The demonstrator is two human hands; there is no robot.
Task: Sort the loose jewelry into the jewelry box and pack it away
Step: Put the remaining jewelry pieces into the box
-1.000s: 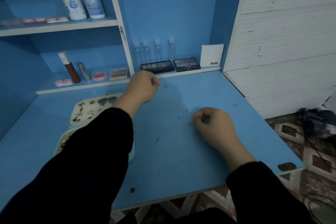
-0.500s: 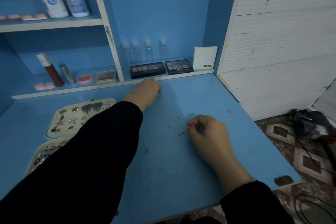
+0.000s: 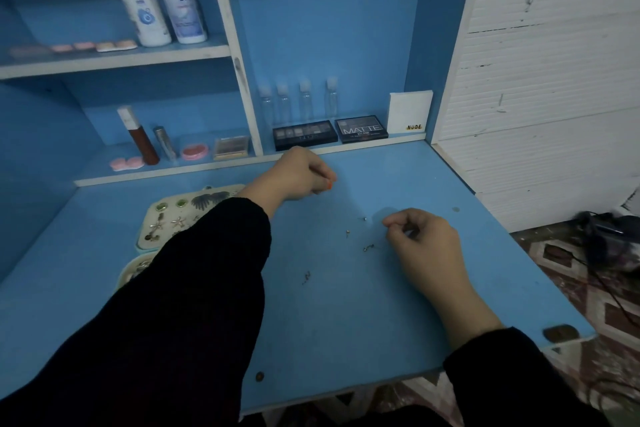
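scanning from the left, the jewelry box lies open on the blue table, well apart from the action. its upper tray already carries green studs, starfish earrings and a dark fan-shaped pair, so a fair share of the sorting looks done. the lower tray peeks out from under the black sleeve, its contents mostly hidden.

next comes the left hand, far up the table near the shelf edge. it is knuckles up with fingers curled under the palm, and whether a piece is caught in there, one cannot tell.

now mid-table, here is what is left: a dark twisted bit lying alone, then a tiny piece, a small stud and a curly piece, all loose on the bare surface, none touching either hand.

over to the right hand, just beside that cluster. its fingers are curled and thumb and forefinger tips meet in a pinch. anything held there is too small to make out.

the call: roughly midway. at least four bits need to cross to the box, and the box is not yet closed or packed away.
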